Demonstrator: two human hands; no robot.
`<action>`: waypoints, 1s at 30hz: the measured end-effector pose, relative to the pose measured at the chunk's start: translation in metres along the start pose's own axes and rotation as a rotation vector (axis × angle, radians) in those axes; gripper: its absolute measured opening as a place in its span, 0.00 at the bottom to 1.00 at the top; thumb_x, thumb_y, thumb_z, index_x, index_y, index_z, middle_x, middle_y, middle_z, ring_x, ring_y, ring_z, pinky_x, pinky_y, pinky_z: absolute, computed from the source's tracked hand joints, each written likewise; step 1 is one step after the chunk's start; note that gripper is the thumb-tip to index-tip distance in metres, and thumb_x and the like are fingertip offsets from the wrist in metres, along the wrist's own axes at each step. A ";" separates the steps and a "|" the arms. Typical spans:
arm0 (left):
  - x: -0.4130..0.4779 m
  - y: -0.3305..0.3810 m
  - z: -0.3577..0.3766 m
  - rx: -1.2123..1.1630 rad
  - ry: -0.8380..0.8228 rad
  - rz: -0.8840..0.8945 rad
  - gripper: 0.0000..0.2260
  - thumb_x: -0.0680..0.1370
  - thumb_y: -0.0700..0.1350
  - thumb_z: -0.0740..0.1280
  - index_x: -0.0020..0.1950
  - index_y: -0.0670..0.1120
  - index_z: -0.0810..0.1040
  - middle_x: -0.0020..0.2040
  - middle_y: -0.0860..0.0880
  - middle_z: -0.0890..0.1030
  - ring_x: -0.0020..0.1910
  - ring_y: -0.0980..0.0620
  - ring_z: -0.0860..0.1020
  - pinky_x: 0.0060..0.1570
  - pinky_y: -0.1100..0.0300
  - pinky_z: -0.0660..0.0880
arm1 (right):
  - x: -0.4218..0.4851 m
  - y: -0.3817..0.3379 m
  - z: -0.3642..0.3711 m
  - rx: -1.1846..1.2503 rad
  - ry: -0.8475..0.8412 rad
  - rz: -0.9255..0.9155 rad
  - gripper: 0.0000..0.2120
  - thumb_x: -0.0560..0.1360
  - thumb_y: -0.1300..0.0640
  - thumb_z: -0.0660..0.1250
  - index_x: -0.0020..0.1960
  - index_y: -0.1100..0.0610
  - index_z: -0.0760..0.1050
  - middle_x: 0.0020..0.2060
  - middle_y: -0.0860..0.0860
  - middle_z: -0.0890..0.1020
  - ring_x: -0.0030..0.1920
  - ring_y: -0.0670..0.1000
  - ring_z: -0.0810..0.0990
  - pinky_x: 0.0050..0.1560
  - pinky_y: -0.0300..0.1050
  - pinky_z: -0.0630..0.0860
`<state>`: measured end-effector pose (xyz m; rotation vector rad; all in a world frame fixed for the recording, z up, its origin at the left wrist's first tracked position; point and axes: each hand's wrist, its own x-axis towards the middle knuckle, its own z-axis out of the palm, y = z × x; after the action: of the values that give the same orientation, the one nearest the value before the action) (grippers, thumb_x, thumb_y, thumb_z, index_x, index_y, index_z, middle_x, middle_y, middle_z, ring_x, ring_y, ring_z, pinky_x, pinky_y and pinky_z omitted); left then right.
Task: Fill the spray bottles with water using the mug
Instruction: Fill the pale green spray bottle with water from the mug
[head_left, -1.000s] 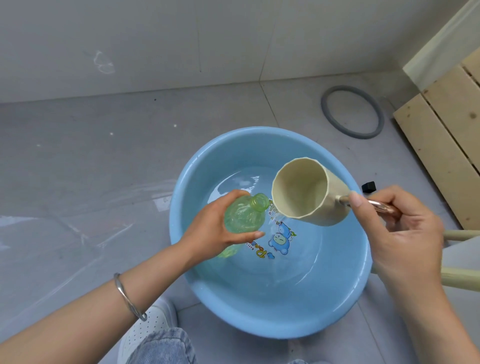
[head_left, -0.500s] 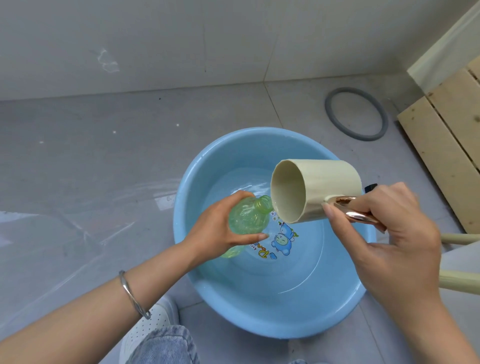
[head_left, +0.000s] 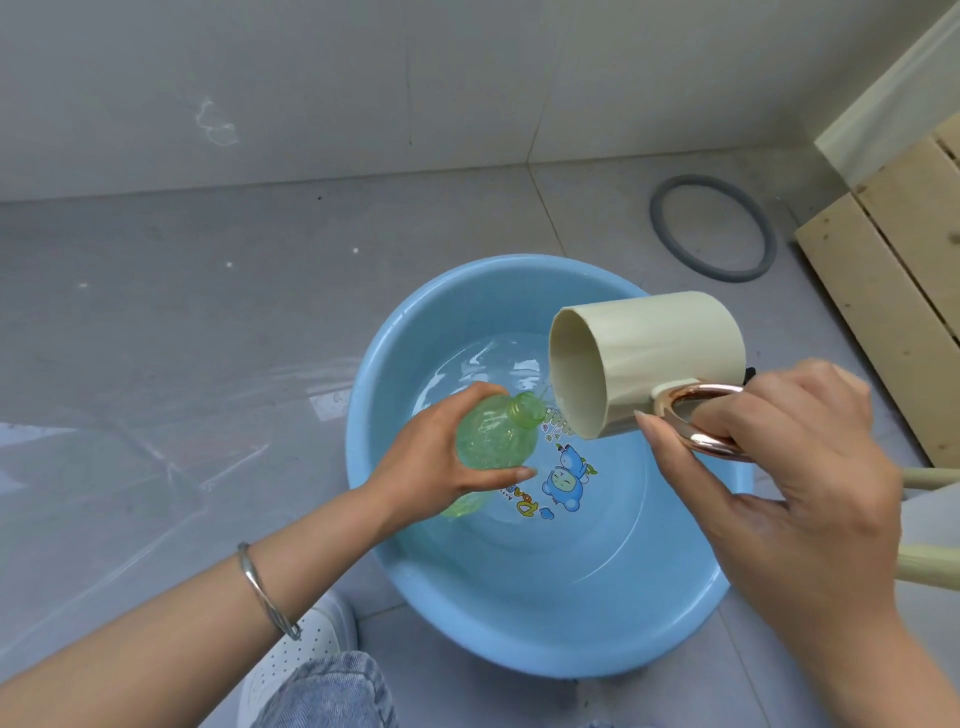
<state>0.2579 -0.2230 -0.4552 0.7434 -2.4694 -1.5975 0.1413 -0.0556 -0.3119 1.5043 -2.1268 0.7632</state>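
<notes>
The left hand (head_left: 436, 452) is gripping a ribbed, translucent green spray bottle (head_left: 493, 436), tilting it over the smooth blue basin (head_left: 519, 644). The right hand (head_left: 779, 467) is holding the cream mug (head_left: 649, 353) by its shiny copper handle, lying sideways above the basin, its mouth just beside the bottle's neck. A grey ring (head_left: 711, 228) is lying beyond the basin.

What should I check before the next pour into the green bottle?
1. Cap off the green bottle: ok.
2. Bottle gripped by the left hand: ok.
3. Handle of the mug held by the right hand: ok.
4. Water landing inside the bottle's mouth: cannot tell.
5. The blue basin underneath for spills: ok.
6. How full the bottle is: cannot tell.
</notes>
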 end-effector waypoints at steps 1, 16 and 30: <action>0.000 0.000 0.000 -0.001 0.002 0.002 0.31 0.59 0.71 0.71 0.59 0.67 0.68 0.55 0.67 0.77 0.57 0.60 0.75 0.59 0.60 0.71 | 0.000 0.000 -0.001 -0.005 0.003 -0.006 0.13 0.73 0.59 0.70 0.32 0.63 0.75 0.32 0.45 0.67 0.36 0.51 0.64 0.45 0.43 0.61; -0.001 0.006 -0.001 -0.009 0.012 0.007 0.28 0.61 0.66 0.75 0.58 0.65 0.70 0.55 0.67 0.77 0.56 0.62 0.75 0.56 0.70 0.68 | -0.019 0.019 0.010 -0.145 0.026 -0.093 0.15 0.76 0.58 0.69 0.31 0.62 0.75 0.29 0.52 0.77 0.36 0.54 0.68 0.52 0.43 0.60; 0.000 0.006 0.007 -0.009 -0.018 0.005 0.29 0.61 0.66 0.77 0.57 0.71 0.68 0.58 0.65 0.77 0.60 0.59 0.74 0.60 0.62 0.70 | -0.018 0.005 0.004 -0.071 0.071 -0.179 0.12 0.74 0.59 0.71 0.36 0.58 0.70 0.25 0.53 0.71 0.35 0.54 0.64 0.51 0.43 0.61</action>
<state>0.2535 -0.2156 -0.4532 0.7245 -2.4729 -1.6193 0.1421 -0.0439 -0.3271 1.5805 -1.9165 0.6605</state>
